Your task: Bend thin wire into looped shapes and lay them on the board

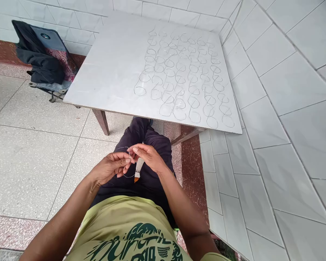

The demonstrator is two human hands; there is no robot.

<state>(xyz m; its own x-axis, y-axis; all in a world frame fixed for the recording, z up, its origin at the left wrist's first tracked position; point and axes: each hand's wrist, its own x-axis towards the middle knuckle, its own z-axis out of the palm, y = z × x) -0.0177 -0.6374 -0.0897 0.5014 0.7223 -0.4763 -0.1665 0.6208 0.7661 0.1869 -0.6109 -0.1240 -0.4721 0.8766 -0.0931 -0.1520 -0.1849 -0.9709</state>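
Note:
Above my lap, a thin, pale wire (129, 177) runs between my hands, bent into curves above and below the fingers. My left hand (111, 166) pinches it between thumb and fingers. Close beside it on the right, my right hand (149, 156) has its thumb and fingertips closed at the wire's upper part; the exact contact is too small to make out. Just below the hands, between my thighs, shows a pale thing with an orange end (136, 177), its kind unclear.
A white-topped table (105, 72) stands ahead, its right half bearing rows of many thin wire loops (179, 76). Left of it is a folding chair (53, 40) with dark cloth (40, 61) over it. A tiled wall (274, 108) rises close on the right.

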